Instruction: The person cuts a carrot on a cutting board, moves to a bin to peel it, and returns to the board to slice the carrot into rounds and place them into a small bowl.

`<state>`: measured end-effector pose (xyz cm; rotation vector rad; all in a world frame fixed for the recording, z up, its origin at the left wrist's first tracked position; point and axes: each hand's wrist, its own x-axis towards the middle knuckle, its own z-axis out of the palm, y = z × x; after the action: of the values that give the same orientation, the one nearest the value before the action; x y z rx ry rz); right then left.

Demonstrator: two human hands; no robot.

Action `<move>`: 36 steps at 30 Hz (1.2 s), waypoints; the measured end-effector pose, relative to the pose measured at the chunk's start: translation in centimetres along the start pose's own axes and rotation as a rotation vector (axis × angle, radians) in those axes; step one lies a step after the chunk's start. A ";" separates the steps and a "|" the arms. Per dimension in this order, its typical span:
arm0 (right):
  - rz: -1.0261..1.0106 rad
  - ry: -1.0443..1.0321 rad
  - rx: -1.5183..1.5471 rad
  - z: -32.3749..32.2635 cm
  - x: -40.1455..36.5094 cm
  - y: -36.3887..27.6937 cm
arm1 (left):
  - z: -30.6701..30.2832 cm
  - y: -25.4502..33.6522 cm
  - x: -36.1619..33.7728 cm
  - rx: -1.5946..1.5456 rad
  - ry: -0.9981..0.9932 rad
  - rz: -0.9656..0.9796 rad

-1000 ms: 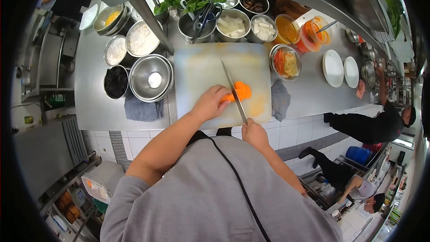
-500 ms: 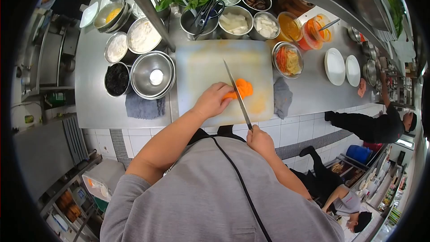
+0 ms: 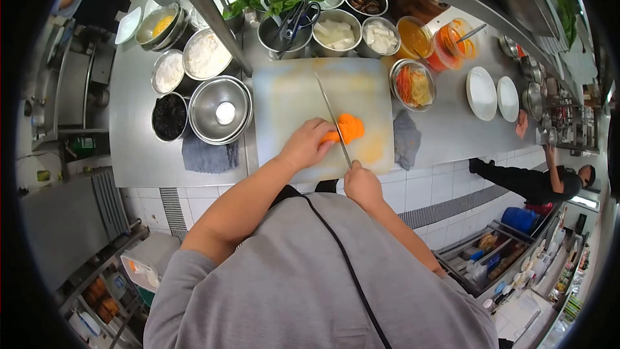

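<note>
A: State the position of both hands.

B: My left hand (image 3: 307, 145) is closed over the orange piece (image 3: 331, 136), fingertips curled beside the blade. My right hand (image 3: 363, 185) is closed around the handle of the knife (image 3: 325, 98).

A: Specify blade alignment.

B: The blade crosses the orange food, tip toward the far edge of the cutting board (image 3: 281, 94), handle toward my body. I cannot tell how deep the edge sits.

A: Locate the cut material.

B: Orange slices (image 3: 352, 126) lie overlapped on the board, right of the blade. The held piece lies left of it.

A: List adjacent items.

B: The board rests on the steel surface (image 3: 445, 132). Right of it: a grey cloth (image 3: 406, 139) and, farther out, a bowl of shredded food (image 3: 413, 86). Left of it: nested steel bowls (image 3: 201, 111) with a blue-grey cloth (image 3: 210, 156) just below them.
</note>
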<state>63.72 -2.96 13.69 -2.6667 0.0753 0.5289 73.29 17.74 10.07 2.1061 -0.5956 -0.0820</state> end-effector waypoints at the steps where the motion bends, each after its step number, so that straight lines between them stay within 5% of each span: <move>1: 0.009 0.005 0.000 0.4 0.3 0.2 | 0.0 0.1 0.0 0.005 -0.003 -0.001; 20: 0.065 -0.074 0.003 -3.3 -4.6 0.4 | -0.5 0.5 -0.4 -0.019 0.024 0.028; 36: 0.030 -0.015 -0.005 -0.6 -0.3 -0.6 | -0.4 0.2 -0.3 -0.024 0.027 0.037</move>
<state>63.71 -2.71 14.56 -2.6700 0.1094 0.5589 73.02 18.05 10.42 2.0687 -0.6141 -0.0400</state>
